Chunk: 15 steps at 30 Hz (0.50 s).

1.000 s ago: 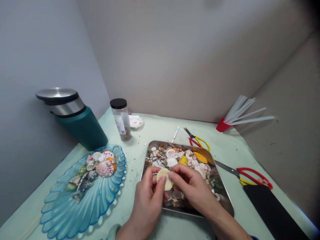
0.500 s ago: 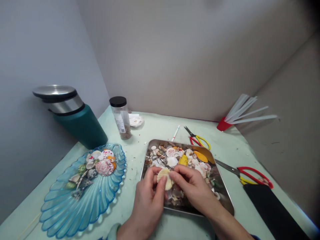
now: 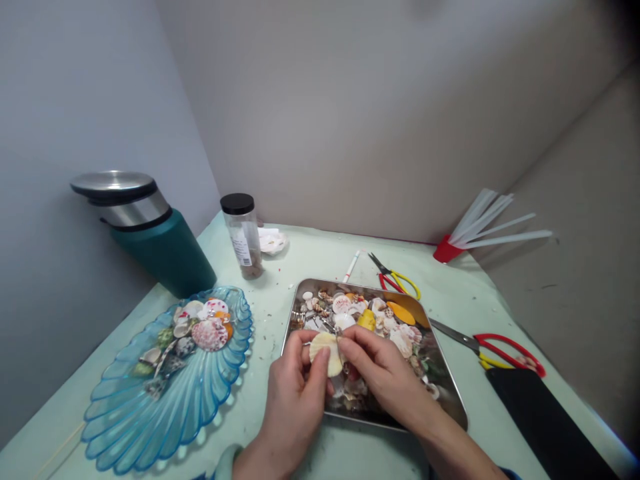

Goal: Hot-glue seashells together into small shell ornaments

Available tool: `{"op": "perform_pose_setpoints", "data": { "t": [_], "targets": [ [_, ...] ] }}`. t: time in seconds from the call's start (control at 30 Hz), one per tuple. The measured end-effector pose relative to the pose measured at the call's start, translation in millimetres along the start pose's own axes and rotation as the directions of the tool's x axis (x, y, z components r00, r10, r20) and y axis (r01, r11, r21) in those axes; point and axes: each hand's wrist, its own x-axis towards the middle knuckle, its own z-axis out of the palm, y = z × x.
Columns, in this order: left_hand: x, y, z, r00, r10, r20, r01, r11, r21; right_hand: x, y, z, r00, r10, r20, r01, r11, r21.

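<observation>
A pale yellow ribbed scallop shell point(image 3: 325, 353) is pinched between the thumb and fingers of my left hand point(image 3: 300, 387). At the shell's right edge, the thumb and forefinger of my right hand point(image 3: 377, 363) are closed on something small, thin and metallic-looking, too small to name. Both hands are over the front part of a metal tray point(image 3: 453, 387) full of mixed seashells, among them a white shell point(image 3: 344, 322), a yellow piece point(image 3: 367, 320) and an orange oval one point(image 3: 401, 313). My hands hide part of the tray's contents.
On the left, a blue scalloped dish point(image 3: 165, 420) holds several shells; a teal bottle point(image 3: 165, 253) and black-lidded jar point(image 3: 243, 240) stand behind. Small scissors point(image 3: 397, 280), a marker point(image 3: 351, 267), large scissors point(image 3: 490, 350), a black flat object point(image 3: 543, 417) and a red cup point(image 3: 447, 250) of clear sticks surround the tray.
The scallop shell has shifted slightly left in my left hand. My right fingertips have drawn a little away from its face, showing a thin dark piece between them.
</observation>
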Motion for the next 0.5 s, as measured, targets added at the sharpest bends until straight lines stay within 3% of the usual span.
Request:
{"op": "perform_pose_setpoints", "data": {
  "t": [0.5],
  "targets": [
    [-2.2,-8.1,0.2,0.997,0.077,0.023,-0.079,0.986,0.146,0.6,5.2,-0.9,0.999,0.032,0.004,-0.031,0.999,-0.02]
  ]
}}
